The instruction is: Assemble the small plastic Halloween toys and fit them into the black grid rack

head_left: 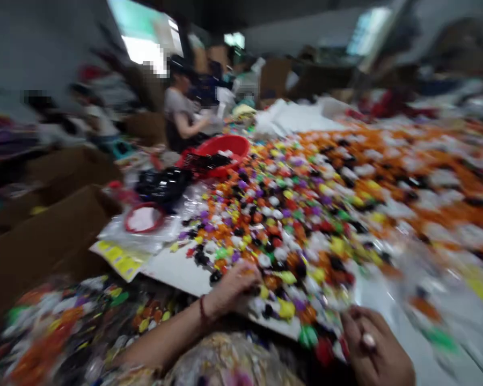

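Note:
A wide pile of small colourful pieces point(273, 214), in orange, white, black, yellow, purple, red and green, covers the white tabletop point(177, 271). My left hand point(237, 284) is at the near edge of the pile, its fingers curled inward; whatever they hold is hidden and blurred. At the lower right, my right hand point(374, 343) is closed with the thumb pressed to the fingers, and I cannot make out what is in it. Beside it, at the table edge, are a green piece point(308, 336) and a red piece point(324, 351).
A red basin point(225, 153) and a small red-rimmed dish point(144, 217) stand beyond my left hand. Near them lie black plastic point(163, 185) and a yellow-marked sheet point(118, 260). Cardboard boxes point(56, 230) flank the left. Clear bags point(438, 289) lie right. A person point(181, 112) sits farther back.

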Demonstrator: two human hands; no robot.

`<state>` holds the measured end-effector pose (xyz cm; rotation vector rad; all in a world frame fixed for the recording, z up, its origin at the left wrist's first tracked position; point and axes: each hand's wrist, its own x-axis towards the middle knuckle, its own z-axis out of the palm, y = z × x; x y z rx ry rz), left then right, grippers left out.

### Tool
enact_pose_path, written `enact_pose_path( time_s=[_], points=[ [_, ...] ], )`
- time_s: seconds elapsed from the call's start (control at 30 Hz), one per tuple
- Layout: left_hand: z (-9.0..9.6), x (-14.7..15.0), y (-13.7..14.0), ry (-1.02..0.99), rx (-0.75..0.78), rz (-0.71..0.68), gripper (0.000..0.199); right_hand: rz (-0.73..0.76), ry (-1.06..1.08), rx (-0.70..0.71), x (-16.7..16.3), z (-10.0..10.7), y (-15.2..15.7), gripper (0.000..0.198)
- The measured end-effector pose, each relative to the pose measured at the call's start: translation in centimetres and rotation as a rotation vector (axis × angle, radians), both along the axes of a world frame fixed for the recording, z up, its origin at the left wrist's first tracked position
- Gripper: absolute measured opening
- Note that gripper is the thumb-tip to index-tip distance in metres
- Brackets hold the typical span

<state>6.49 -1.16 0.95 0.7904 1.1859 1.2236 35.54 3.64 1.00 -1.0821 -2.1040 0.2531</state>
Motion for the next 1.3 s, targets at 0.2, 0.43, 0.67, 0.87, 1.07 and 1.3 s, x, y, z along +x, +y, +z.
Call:
enact_pose_path(
  time_s=[0.2, 0.43, 0.67, 0.87, 1.07, 1.3],
  points=[
    [-2.9, -5.0, -4.5, 0.595, 0.244, -0.26, 0.027, -0.523, -0.069, 0.032, 1.7, -4.3, -9.0, 0.03],
    [-6.8, -2.4, -4.7, 1.424, 0.991, -0.207, 0.053, -0.453, -0.339, 0.039, -2.3, -10.2, -11.3, 0.069],
    [-8.1, -0.1, -1.6, 1.572, 0.78, -0.305, 0.063, -0.377, -0.36, -0.031, -5.2, -10.8, -6.7, 0.062],
    [-8.4, 0.8, 2.3, 1.54, 0.73, -0.349, 0.064, -0.362, -0.385, -0.053, -6.5, -11.4, -2.6, 0.061],
    [-7.4, 2.0, 7.3, 1.575, 0.631, -0.372, 0.056, -0.363, -0.421, -0.19, -7.2, -9.9, 2.2, 0.051],
    [-6.0, 3.5, 10.8, 1.483, 0.427, -0.428, 0.053, -0.429, -0.426, -0.408, -7.7, -7.3, 7.4, 0.042]
  ],
)
